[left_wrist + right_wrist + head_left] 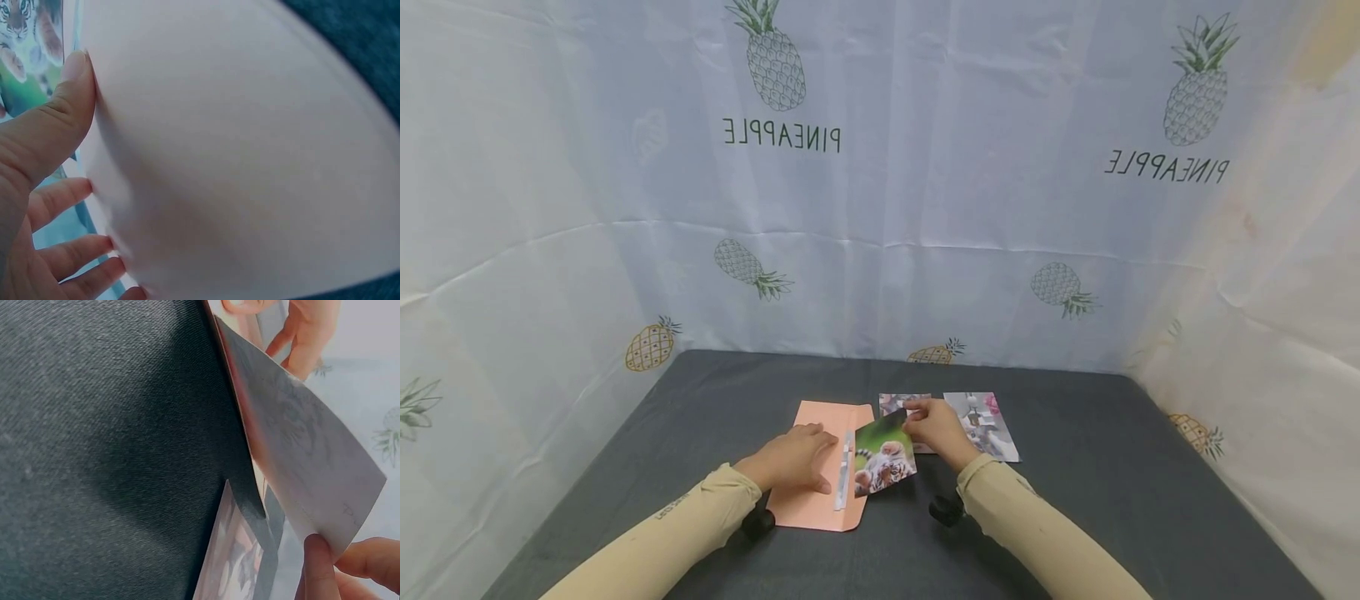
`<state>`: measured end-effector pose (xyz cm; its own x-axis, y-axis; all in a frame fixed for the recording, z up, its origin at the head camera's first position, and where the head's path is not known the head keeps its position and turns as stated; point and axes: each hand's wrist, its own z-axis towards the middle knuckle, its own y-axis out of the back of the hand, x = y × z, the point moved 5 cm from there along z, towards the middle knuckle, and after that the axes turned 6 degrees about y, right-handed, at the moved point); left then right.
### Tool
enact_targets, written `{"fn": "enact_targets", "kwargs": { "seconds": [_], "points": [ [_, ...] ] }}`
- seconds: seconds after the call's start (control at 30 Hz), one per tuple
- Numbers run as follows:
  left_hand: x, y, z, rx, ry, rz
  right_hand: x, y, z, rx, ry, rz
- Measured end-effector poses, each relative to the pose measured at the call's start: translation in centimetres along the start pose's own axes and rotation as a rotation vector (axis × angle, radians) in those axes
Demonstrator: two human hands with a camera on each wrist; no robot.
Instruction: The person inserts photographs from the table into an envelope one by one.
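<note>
The tiger photo [886, 457] is tilted over the flap side of the peach envelope [808, 510], its left edge just beside the pale strip [842, 479]; whether that edge touches the paper is hard to tell. The right hand [938, 427] has a pinching grip on the photo near one corner, between thumb and fingers. The left hand [797, 457] lies spread on the envelope, grasping nothing, its fingertips resting near the strip. The envelope lies on the dark tabletop [1075, 517].

The step in hand looks like guiding the photo to the envelope. To do it well, steady the envelope with light left-hand pressure, square the photo's edge to the strip, and lower the raised side so the sheet runs flat. A one-corner pinch could let it swing or crease; a hold nearer mid-edge would steer straighter.
</note>
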<state>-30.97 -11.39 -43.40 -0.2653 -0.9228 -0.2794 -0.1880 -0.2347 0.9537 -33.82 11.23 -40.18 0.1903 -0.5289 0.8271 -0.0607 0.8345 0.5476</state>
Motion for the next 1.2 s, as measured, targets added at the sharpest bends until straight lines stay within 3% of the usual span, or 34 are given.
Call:
{"fn": "enact_targets", "kwargs": {
  "seconds": [0.57, 0.9, 1.2],
  "points": [
    [0.0, 0.1, 0.0, 0.002, -0.001, -0.012, 0.4, -0.5, 0.4, 0.041, 0.018, -0.005],
    [0.0, 0.2, 0.0, 0.000, -0.008, -0.001, -0.3, -2.2, 0.0, 0.088, 0.016, 0.083],
    [-0.2, 0.1, -0.2, 0.008, 0.020, -0.014, -0.3, -3.4, -0.3, 0.096, 0.056, 0.086]
  ]
}}
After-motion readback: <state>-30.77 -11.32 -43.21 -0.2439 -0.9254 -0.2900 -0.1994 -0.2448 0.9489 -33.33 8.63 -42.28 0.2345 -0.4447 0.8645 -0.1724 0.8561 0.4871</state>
